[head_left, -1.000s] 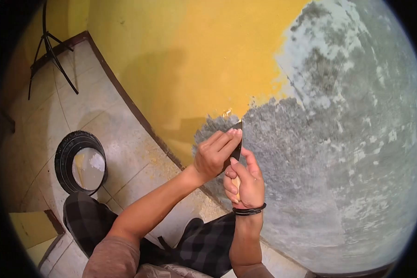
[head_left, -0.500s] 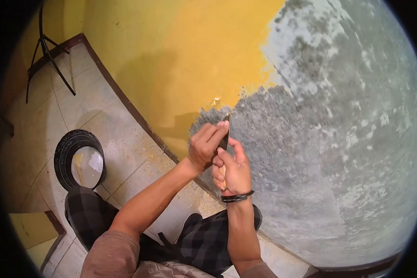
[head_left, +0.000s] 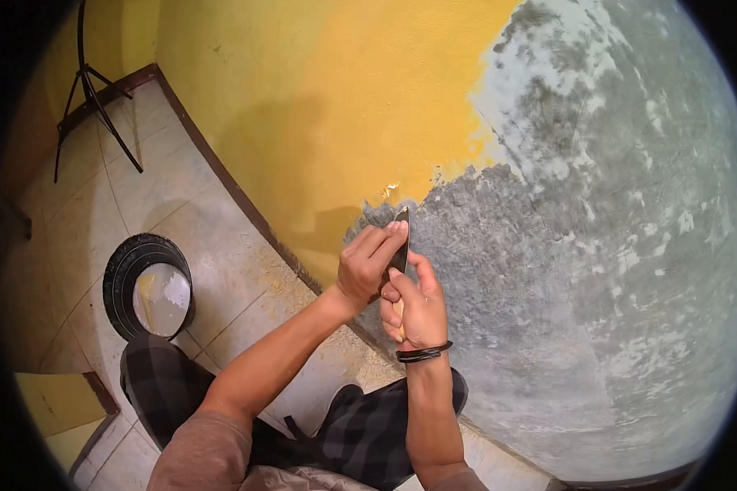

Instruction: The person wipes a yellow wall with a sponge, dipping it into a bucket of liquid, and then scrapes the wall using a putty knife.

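My right hand (head_left: pixel 418 306) is wrapped round the pale wooden handle of a scraper (head_left: pixel 400 260), thumb lying along it toward the blade. The fingers of my left hand (head_left: pixel 368 266) press on the dark blade near its tip. That tip touches the wall where the yellow paint (head_left: pixel 319 147) meets the rough grey bared surface (head_left: pixel 499 245). A small bit of pale yellow paint shows at the tip, and a loose flake (head_left: pixel 391 191) hangs just above it. Part of the blade is hidden behind my left fingers.
A black bucket (head_left: pixel 115 282) with a whitish round surface inside stands left of my knee. Paint crumbs (head_left: pixel 278 286) lie on the tiled floor along the brown skirting (head_left: pixel 213 176). A black tripod stand (head_left: pixel 90 90) is at the far left corner.
The whole view has shifted slightly, so everything sits a little lower and further right. Both hands keep their hold on the scraper, its tip at nearly the same spot on the wall.
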`<state>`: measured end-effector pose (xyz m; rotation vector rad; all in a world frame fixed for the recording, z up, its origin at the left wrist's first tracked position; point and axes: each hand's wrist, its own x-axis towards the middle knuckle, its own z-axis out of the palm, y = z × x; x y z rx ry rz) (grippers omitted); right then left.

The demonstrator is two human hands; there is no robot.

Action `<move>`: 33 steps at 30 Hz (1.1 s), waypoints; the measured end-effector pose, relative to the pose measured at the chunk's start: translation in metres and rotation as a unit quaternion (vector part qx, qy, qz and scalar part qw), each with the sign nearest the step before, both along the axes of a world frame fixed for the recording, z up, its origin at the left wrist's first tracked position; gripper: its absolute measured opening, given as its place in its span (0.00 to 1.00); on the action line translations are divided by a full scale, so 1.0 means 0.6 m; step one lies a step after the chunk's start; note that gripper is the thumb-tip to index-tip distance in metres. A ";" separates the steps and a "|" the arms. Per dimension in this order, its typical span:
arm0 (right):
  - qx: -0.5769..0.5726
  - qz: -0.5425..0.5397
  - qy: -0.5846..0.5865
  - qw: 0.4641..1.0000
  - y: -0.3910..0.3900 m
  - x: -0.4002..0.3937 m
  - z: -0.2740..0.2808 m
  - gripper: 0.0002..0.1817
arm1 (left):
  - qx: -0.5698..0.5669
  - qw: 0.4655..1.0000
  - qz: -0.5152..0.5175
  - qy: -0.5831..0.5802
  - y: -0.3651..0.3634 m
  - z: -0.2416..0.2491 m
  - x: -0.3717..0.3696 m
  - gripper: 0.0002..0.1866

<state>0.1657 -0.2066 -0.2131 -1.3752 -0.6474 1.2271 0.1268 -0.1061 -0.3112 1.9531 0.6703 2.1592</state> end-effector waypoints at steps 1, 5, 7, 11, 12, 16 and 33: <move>-0.002 -0.002 -0.003 1.000 0.006 -0.004 0.001 0.20 | -0.002 1.000 -0.002 -0.003 0.004 0.006 -0.006 0.30; -0.012 -0.017 0.010 1.000 0.009 -0.012 0.001 0.19 | -0.042 0.999 -0.020 0.008 -0.010 0.020 -0.022 0.29; 0.008 -0.009 0.048 0.999 0.007 -0.006 0.005 0.18 | -0.041 0.999 -0.024 0.012 -0.011 0.026 -0.022 0.33; -0.001 -0.020 0.026 0.999 0.020 -0.019 -0.002 0.16 | -0.022 0.999 -0.022 0.012 0.006 0.019 -0.030 0.34; -0.011 -0.016 0.034 0.999 0.021 -0.014 0.003 0.17 | -0.040 0.998 -0.027 0.026 0.001 0.024 -0.031 0.33; 0.013 -0.013 0.025 1.000 0.005 -0.009 0.000 0.17 | -0.058 0.998 -0.026 0.016 -0.014 0.032 -0.025 0.33; 0.015 0.001 -0.007 1.000 0.037 -0.029 -0.010 0.17 | -0.059 0.997 0.013 0.039 0.016 0.029 -0.054 0.20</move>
